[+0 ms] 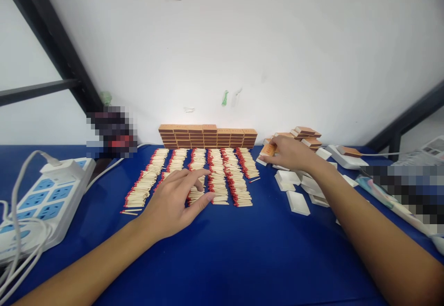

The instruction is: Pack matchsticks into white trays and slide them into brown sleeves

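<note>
Several rows of red-tipped matches (222, 176) lie side by side on the blue table (222, 260). My left hand (175, 202) rests over the near ends of the middle rows, fingers spread and reaching onto the matches. My right hand (289, 154) lies palm down at the right end of the rows, its fingertips on an orange matchbox sleeve (268, 151). White inner trays (298, 203) lie scattered under and beside my right forearm. A stacked wall of orange matchboxes (208, 136) stands against the white wall behind the matches.
A loose heap of orange matchboxes (305, 135) sits at the back right. A white and blue power strip (41, 195) with cables lies at the left. A second white strip (347, 158) and papers lie far right. Black frame bars rise on both sides.
</note>
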A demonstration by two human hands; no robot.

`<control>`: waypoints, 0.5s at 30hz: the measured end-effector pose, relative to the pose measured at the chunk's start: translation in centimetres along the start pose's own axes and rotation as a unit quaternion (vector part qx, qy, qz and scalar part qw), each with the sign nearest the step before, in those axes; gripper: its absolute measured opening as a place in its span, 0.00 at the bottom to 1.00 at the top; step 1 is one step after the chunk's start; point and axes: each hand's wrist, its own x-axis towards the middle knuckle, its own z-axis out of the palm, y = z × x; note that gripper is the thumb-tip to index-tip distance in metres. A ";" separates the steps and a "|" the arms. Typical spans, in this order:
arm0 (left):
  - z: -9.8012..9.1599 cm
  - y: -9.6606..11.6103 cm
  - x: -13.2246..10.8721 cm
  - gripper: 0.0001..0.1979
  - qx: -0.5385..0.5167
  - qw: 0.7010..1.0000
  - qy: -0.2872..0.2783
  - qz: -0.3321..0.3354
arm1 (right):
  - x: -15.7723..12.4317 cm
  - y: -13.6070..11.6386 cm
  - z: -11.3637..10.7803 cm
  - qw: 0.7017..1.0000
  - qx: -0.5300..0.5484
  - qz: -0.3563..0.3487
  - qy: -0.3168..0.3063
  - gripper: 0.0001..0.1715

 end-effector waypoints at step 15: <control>0.2 2.0 0.5 0.26 0.066 0.992 0.092 0.063 | -7.6 -16.6 -0.7 0.949 0.304 -0.047 0.074 0.33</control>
